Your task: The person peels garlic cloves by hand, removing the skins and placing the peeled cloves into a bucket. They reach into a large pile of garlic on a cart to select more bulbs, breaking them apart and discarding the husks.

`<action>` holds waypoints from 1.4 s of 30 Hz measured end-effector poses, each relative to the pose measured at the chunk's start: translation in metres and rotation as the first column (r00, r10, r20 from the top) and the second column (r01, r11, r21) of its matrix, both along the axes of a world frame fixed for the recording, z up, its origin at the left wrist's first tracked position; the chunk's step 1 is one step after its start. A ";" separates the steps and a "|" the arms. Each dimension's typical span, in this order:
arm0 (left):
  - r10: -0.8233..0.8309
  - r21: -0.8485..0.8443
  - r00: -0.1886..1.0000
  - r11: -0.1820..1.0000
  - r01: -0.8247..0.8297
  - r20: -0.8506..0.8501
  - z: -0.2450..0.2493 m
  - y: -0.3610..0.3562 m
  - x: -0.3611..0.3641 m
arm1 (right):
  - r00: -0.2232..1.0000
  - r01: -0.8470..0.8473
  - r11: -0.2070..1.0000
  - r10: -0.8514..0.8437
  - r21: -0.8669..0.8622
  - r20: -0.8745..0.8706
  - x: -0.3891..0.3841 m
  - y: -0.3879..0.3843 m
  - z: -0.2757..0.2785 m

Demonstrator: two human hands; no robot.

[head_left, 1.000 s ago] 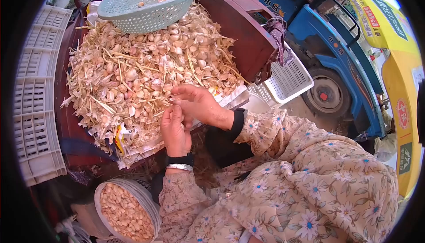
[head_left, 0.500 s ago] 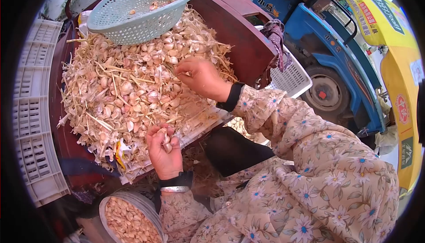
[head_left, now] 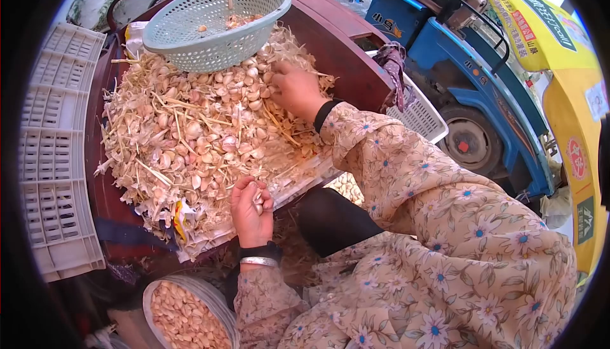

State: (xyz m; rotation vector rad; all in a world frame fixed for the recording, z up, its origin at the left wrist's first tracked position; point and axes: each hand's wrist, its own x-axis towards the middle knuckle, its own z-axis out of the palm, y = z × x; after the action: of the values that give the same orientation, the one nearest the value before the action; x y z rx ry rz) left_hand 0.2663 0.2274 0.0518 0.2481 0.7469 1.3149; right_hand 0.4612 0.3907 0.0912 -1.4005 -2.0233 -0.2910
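Observation:
My left hand (head_left: 251,217) is closed around pale garlic cloves (head_left: 258,200), palm up, just off the near edge of the garlic heap. Loose cloves, dry skins and stalks make up this wide heap (head_left: 197,139). At its upper right side, my right hand (head_left: 298,90) reaches down onto the cloves with curled fingers. The fingertips are partly hidden, so what they grip does not show. Close beyond that hand, a pale green plastic colander (head_left: 216,47) rests tilted on the heap, holding a few cloves and a stalk.
White plastic crates (head_left: 54,158) line the left side. A bucket of peeled-looking cloves (head_left: 190,317) stands below, near my left forearm. To the right are a white basket (head_left: 419,111), a blue three-wheeled vehicle (head_left: 470,88) and a yellow canopy (head_left: 572,95).
My right hand has moved from above the heap away from me, down onto the cloves near the colander. My left hand keeps its cloves, its fingers now more closed. The view has shifted slightly.

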 end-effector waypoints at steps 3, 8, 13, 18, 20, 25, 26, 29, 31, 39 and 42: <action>-0.030 0.015 0.999 0.999 0.031 -0.029 -0.001 -0.002 0.000 | 0.988 -0.136 0.990 0.138 0.026 -0.070 0.000 -0.029 0.012; -0.083 0.052 0.994 0.995 0.087 -0.072 0.003 -0.001 0.010 | 0.817 -0.461 0.796 0.207 -0.393 -0.538 -0.024 -0.106 0.016; -0.155 0.171 0.972 0.968 0.185 -0.177 -0.002 -0.003 0.014 | 0.858 -0.478 0.737 0.276 -0.478 -0.432 -0.029 -0.136 0.000; -0.186 0.247 0.965 0.942 0.228 -0.185 0.006 -0.007 0.016 | 0.770 -0.601 0.507 0.161 -0.618 -0.617 -0.016 -0.138 0.032; -0.150 0.258 0.980 0.949 0.180 -0.129 0.009 -0.008 0.021 | 0.695 -0.674 0.436 0.103 -0.596 -0.711 -0.014 -0.136 0.028; -0.085 0.132 0.994 0.988 0.075 0.075 0.003 -0.003 0.011 | 0.578 -0.717 0.538 0.104 -0.443 -0.810 -0.019 -0.090 -0.004; -0.068 0.072 0.989 0.996 0.059 0.133 0.001 -0.001 0.008 | 0.723 -0.577 0.696 0.189 -0.428 -0.665 -0.019 -0.075 -0.010; -0.031 0.066 0.986 0.998 0.020 0.165 0.006 0.002 0.007 | 0.977 -0.175 0.943 0.130 -0.283 -0.170 -0.027 -0.042 -0.019; -0.008 0.054 0.981 0.999 -0.002 0.193 0.007 0.004 0.004 | 0.996 -0.033 0.968 0.052 -0.249 0.071 -0.032 -0.031 -0.028; -0.101 0.133 0.957 0.989 0.066 0.273 0.002 0.004 -0.004 | 0.957 -0.022 0.972 0.088 -0.235 0.275 -0.040 -0.030 -0.025; -0.058 0.125 0.973 0.992 0.030 0.224 0.003 -0.001 -0.008 | 0.970 -0.005 0.931 0.093 -0.365 0.225 -0.039 -0.029 -0.022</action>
State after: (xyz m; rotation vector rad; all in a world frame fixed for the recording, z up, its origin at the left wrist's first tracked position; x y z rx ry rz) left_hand 0.2581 0.2268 0.0551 0.2054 0.4665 1.3221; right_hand 0.4221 0.3615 0.0693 -1.5941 -2.4003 -0.0639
